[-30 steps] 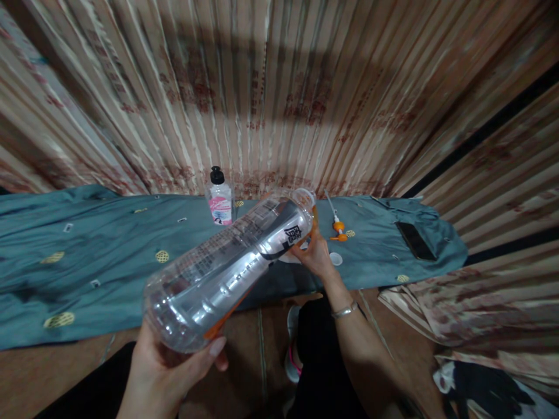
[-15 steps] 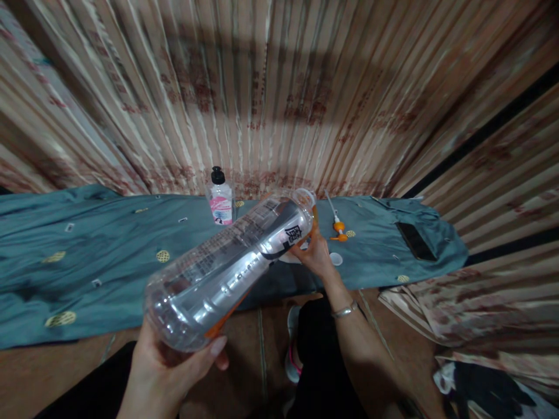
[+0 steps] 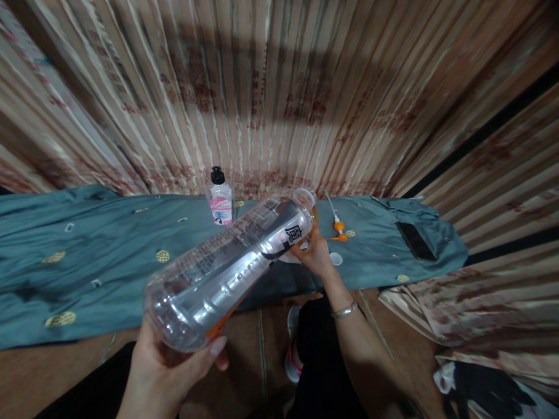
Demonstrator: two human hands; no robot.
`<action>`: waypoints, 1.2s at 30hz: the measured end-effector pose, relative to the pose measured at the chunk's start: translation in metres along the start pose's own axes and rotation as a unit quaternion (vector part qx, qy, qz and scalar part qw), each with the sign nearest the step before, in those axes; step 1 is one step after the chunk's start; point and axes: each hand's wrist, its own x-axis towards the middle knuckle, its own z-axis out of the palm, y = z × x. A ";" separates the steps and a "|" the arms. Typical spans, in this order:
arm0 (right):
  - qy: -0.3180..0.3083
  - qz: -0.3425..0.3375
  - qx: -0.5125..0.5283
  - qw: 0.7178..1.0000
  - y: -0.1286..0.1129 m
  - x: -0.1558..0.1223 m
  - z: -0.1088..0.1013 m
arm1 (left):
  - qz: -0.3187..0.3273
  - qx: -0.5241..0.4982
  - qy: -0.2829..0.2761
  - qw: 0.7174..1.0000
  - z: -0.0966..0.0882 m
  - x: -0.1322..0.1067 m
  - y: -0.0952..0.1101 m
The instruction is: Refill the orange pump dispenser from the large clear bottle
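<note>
A large clear plastic bottle (image 3: 227,267) with a silver label lies tilted across the middle, its uncapped mouth up to the right. Its base rests in my left hand (image 3: 170,361), the thumb along the underside. My right hand (image 3: 315,254) is closed at the neck end, most of its fingers hidden behind the bottle. Something orange shows beside the neck, and I cannot tell whether it is part of this bottle. On the cloth to the right lies an orange pump head (image 3: 338,228) with a clear tube. A small white disc (image 3: 336,258) is by my right wrist.
A small clear bottle (image 3: 220,203) with a black cap and pink label stands upright at the back. A dark phone-like slab (image 3: 416,241) lies at the right on the green cloth (image 3: 117,250). Pleated curtains (image 3: 262,87) hang close behind and at the right.
</note>
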 end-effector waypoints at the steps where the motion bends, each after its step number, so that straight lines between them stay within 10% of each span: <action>1: -0.001 0.000 0.000 1.000 0.000 0.000 0.000 | 0.000 0.000 -0.001 1.000 0.000 0.000 0.000; 36: -0.004 0.002 -0.004 1.000 0.001 0.000 0.000 | 0.003 0.004 -0.005 1.000 0.001 -0.001 0.003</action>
